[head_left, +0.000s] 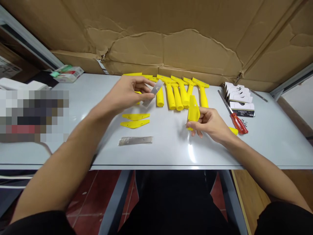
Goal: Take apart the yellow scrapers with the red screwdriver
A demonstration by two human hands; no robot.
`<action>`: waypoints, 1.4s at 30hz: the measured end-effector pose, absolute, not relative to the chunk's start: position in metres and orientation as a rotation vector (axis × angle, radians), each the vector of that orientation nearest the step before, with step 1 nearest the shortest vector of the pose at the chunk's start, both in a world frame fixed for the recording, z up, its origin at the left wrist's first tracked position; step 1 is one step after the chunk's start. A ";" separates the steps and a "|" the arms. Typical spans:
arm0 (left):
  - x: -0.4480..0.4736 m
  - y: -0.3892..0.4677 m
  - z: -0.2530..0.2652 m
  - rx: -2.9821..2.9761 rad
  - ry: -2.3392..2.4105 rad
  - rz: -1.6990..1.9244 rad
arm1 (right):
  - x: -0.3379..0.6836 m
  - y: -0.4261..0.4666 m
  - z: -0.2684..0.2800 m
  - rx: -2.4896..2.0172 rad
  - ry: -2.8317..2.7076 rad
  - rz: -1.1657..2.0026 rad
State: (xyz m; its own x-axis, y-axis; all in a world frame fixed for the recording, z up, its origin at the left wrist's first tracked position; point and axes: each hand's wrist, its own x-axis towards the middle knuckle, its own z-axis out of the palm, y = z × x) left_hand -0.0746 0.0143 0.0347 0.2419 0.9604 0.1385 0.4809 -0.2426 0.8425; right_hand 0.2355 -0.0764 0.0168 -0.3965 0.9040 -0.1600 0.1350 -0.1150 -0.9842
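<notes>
My left hand [133,89], raised over the table, pinches a thin, shiny metal blade [154,93] between thumb and fingers. To the right, my right hand [207,124] grips a yellow plastic scraper head piece [193,111], held upright with a small screw-like tip by the thumb. A yellow end [233,131] shows beyond the right wrist; whether it joins the held piece I cannot tell. Below my left hand lie two flat yellow cover plates [135,123]. Nearer the front rest several metal blades [135,140] in a stack. Behind both hands are several yellow scraper handles [171,96].
A red-handled screwdriver [238,123] lies at the right beside several small white and black boxes [241,98]. Small screws [244,122] are near its handle. Cardboard [171,49] walls the back. A small carton [69,74] stands at the back left.
</notes>
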 end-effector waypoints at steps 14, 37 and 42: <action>-0.079 -0.026 0.071 1.998 0.937 -0.534 | 0.232 -0.079 0.009 -1.149 -1.470 1.665; -0.097 -0.023 0.057 2.371 0.964 -0.235 | 0.227 -0.082 0.007 -1.237 -1.553 1.491; -0.123 -0.051 0.053 2.452 0.901 -0.110 | 0.227 -0.083 0.008 -1.232 -1.546 1.485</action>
